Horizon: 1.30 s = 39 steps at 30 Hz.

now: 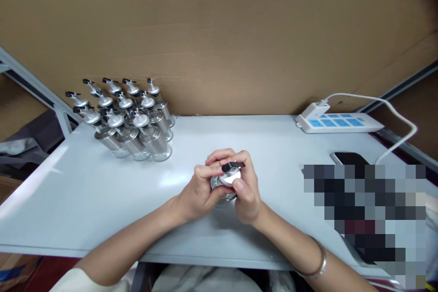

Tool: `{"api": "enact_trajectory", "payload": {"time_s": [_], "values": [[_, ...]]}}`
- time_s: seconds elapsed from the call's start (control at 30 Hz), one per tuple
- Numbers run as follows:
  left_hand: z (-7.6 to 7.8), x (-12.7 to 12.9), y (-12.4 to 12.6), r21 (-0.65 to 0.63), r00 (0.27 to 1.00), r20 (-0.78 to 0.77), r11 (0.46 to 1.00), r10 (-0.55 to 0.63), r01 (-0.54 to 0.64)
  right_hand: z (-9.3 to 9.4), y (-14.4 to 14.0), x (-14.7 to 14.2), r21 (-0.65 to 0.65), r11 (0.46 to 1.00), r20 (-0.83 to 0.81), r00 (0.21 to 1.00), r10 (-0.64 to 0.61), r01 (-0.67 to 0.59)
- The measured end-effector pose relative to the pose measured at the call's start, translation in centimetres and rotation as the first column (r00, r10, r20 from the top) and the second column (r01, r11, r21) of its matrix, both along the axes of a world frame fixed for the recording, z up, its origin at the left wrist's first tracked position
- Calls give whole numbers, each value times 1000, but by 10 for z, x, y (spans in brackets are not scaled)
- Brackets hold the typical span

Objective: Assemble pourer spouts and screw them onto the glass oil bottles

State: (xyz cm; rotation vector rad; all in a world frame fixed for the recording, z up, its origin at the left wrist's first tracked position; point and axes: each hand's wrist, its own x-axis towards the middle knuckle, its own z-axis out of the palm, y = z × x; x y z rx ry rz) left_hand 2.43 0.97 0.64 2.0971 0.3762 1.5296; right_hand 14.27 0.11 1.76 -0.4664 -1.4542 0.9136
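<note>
At the middle of the pale desk (85, 200), both hands met around one small metal-capped bottle (228, 181). Left hand (198, 191) had its fingers closed around the bottle's side, while the right hand (247, 189) gripped the silver cap, fingers curled over its black spout lever (233, 166). Matching bottles (130, 118) stood clustered at the far left; a power strip (338, 122) and phone (349, 159) lay to the right.

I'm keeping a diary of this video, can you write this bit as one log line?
left hand: grips small silver metal bottle | right hand: on its silver cap with black spout | white table: finished bottles cluster
</note>
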Motion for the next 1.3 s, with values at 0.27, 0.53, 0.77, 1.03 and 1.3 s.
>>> {"api": "enact_trajectory", "payload": {"time_s": [0.27, 0.53, 0.77, 1.03, 1.3], "values": [[7, -12, -3, 29, 987, -103, 992, 125, -123, -8, -1, 6, 132, 980, 141, 975, -169, 151], [-5, -81, -25, 1, 942, -45, 943, 332, -332, -12, 3, 16, 316, 904, 187, 916, -356, 287], [-17, -191, -15, -67, 635, 29, 635, 772, -770, -10, 5, 17, 330, 900, 227, 901, -369, 285], [-9, -283, 24, -101, 373, 90, 381, 923, -919, -13, 6, 18, 337, 906, 301, 882, -362, 257], [-12, -309, 59, -116, 320, 50, 324, 946, -939, -12, 4, 18, 378, 894, 344, 860, -377, 240]]}}
